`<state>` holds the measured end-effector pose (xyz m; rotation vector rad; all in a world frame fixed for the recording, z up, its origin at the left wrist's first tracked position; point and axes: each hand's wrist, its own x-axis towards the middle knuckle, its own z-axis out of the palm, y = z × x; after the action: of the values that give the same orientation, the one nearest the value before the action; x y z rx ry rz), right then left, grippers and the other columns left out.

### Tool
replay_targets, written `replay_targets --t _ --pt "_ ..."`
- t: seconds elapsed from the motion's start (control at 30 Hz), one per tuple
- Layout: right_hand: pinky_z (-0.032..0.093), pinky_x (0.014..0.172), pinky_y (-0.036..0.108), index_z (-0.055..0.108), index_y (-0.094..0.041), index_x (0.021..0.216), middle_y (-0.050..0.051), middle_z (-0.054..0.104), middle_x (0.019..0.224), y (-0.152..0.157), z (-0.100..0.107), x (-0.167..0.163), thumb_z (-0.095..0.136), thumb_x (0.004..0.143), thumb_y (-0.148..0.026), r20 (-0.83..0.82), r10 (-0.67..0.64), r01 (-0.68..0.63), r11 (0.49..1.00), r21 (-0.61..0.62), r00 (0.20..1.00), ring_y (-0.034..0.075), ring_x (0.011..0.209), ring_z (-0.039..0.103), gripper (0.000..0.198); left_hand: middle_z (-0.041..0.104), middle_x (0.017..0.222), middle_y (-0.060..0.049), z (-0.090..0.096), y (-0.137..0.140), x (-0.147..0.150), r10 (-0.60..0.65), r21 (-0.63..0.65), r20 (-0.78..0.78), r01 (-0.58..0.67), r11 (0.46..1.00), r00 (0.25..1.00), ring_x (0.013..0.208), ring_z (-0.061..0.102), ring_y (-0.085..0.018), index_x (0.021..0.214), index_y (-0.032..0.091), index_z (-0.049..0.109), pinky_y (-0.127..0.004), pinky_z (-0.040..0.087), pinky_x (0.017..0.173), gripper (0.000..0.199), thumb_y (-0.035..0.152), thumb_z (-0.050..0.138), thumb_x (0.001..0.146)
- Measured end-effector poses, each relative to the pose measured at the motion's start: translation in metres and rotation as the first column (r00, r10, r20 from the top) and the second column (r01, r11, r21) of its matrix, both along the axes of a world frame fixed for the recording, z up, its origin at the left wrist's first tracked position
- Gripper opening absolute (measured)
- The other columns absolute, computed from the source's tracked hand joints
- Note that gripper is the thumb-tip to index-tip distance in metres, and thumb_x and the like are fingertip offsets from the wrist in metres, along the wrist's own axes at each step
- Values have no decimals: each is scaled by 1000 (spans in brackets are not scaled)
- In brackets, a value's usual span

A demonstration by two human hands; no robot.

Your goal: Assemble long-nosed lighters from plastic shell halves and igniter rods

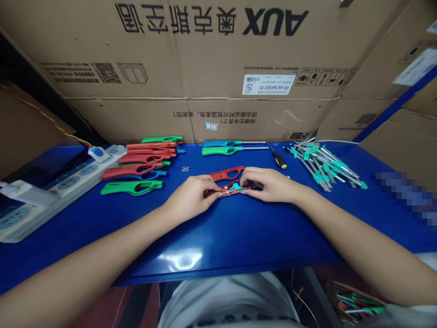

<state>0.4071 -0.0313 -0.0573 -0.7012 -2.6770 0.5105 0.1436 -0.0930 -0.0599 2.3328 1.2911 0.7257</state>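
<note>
My left hand [200,193] is closed in a pinch at the left end of a red lighter casing half [225,193]. Fingers of my right hand [264,184] are bent over the right part of the same casing. Between the hands, a teal-green part [235,186] and thin red and white wires show inside it. Just behind lies another red casing half [223,175] with a loop-shaped opening. Part of the held casing is hidden under my fingers.
Red, green and blue casings [136,158] lie left, by a power strip [68,184]. Small screws [185,169], two long-nosed lighters [221,150], a screwdriver [279,159] and metal tubes with teal parts [324,166] lie around. Cardboard [153,82] stands behind.
</note>
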Motion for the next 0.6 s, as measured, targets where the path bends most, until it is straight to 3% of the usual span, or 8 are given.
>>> replay_targets --t 0.17,0.4,0.6 --pt "40 62 24 61 -19 96 2 63 90 1 -4 -2 65 91 -27 -8 -30 29 999 -39 1000 12 69 53 10 72 88 -6 -1 0 -1 -9 31 -25 10 999 1000 74 67 -15 97 19 81 -25 49 67 14 17 70 90" --pt "41 64 24 64 -19 95 5 63 96 0 -1 -2 62 92 -23 -60 55 -57 997 -43 997 12 69 52 6 72 89 -6 -2 -1 0 -13 36 -26 14 999 1000 75 68 -15 98 18 80 -26 52 70 14 17 69 90" --pt "39 61 24 64 -18 92 0 62 78 2 -8 -6 65 90 -25 -114 -59 47 993 -107 992 11 61 49 7 71 94 -5 2 -4 -2 -5 108 -198 27 994 980 85 68 -19 104 22 78 -29 54 75 18 22 63 95"
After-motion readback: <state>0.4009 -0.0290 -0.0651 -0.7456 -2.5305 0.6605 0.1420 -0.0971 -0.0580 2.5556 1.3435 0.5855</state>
